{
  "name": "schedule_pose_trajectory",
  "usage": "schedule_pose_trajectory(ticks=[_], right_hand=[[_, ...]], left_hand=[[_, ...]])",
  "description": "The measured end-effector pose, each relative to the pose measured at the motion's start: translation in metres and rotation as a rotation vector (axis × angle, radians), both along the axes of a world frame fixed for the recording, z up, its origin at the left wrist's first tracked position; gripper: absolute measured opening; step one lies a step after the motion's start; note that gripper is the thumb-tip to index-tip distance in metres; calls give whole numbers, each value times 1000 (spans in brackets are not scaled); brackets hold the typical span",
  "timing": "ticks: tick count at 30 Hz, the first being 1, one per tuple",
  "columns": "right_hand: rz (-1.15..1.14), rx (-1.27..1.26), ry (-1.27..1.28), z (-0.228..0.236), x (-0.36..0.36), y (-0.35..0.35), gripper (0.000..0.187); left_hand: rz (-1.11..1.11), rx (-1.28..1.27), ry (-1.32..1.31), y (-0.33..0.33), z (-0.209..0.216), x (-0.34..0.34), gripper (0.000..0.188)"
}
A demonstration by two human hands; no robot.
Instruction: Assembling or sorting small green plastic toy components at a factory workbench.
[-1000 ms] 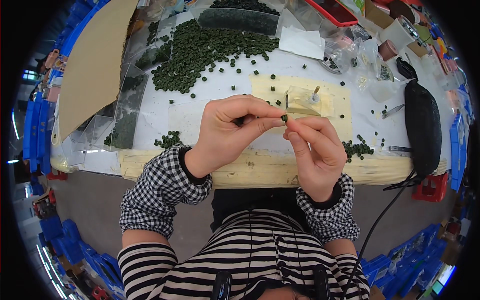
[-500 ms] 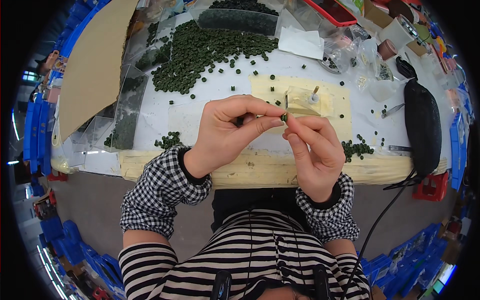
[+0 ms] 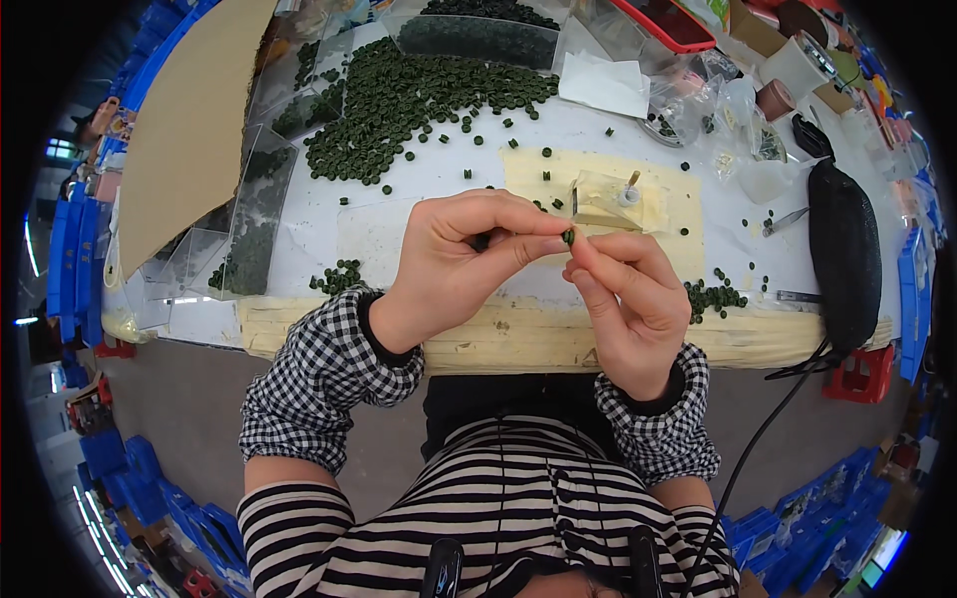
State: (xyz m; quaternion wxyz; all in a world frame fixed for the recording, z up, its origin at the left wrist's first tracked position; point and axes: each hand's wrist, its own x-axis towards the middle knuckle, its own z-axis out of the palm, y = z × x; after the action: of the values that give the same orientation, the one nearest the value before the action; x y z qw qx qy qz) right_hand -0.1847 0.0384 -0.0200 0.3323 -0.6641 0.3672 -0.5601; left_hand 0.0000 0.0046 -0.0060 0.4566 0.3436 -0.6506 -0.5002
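A small dark green round piece with a groove, like a tiny spool [image 3: 568, 237], is pinched at the fingertips above the near part of the table. My left hand [image 3: 444, 261] grips it between thumb and forefinger. From the other side, the closed fingertips of my right hand [image 3: 633, 304] meet it. Inside the curl of my left hand more dark green pieces [image 3: 481, 241] show; how many is hidden. Just beyond the fingers stands a block wrapped in cream tape [image 3: 603, 204], with a white ring and a short brown peg on top.
A large heap of green pieces [image 3: 399, 105] spreads at the far left beside clear plastic trays [image 3: 264, 214] and a cardboard sheet [image 3: 189, 130]. Smaller piles flank my wrists. White paper [image 3: 603, 85], a red-rimmed tray [image 3: 666, 22], tweezers [image 3: 788, 220] and a black pouch [image 3: 842, 249] lie rightward.
The green piece has turned slightly between my fingertips. Both hands stay in nearly the same place, and the whole view has shifted a little.
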Motion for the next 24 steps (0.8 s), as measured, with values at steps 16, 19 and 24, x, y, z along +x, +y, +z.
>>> schedule_pose_trajectory(ticks=[16,19,24], right_hand=[[-50,20,-36,1,3,0,28],[-55,9,-37,2,3,0,28],[-76,5,-24,2,4,1,28]], left_hand=[[45,81,-25,2,4,-2,17],[45,31,-34,4,4,-3,17],[72,-131,-65,4,3,-4,17]])
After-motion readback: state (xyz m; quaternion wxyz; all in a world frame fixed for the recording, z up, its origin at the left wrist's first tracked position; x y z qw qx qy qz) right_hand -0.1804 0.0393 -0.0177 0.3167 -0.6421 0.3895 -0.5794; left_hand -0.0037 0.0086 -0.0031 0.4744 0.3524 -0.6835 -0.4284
